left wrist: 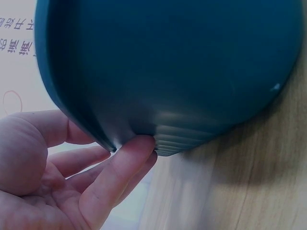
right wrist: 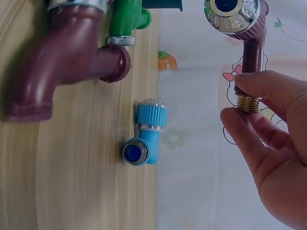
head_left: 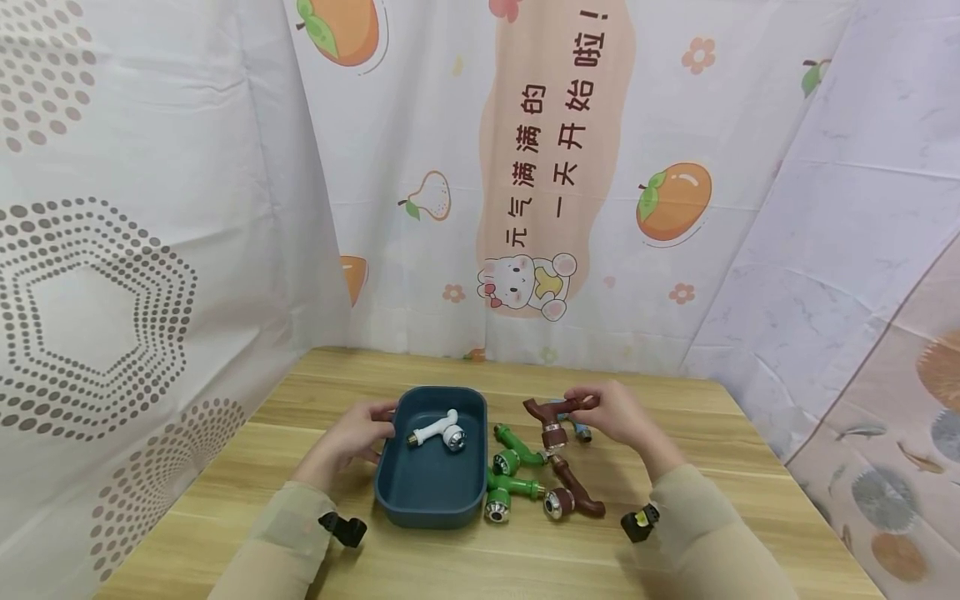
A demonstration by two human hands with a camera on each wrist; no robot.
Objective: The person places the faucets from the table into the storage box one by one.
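My right hand [head_left: 618, 414] pinches a dark red faucet [right wrist: 253, 52] by its brass threaded end, holding it up over the back right of the table. The left hand [head_left: 352, 433] touches the left side of a dark blue tray [head_left: 431, 518] with its fingers, right at the rim. Inside that tray lies a white faucet [head_left: 431, 430] with a silver-trimmed knob. Below the held faucet, a second dark red faucet [head_left: 576, 487] lies on the wood. A light blue faucet [right wrist: 147, 136] is partly hidden behind the right hand in the head view.
Two green faucets, one farther back [head_left: 521, 450] and one nearer [head_left: 513, 486], lie close against the tray's right side. Patterned curtains [head_left: 420, 275] hang behind and beside the wooden table [head_left: 465, 567]. A black wrist camera [head_left: 639, 523] sits at the right sleeve.
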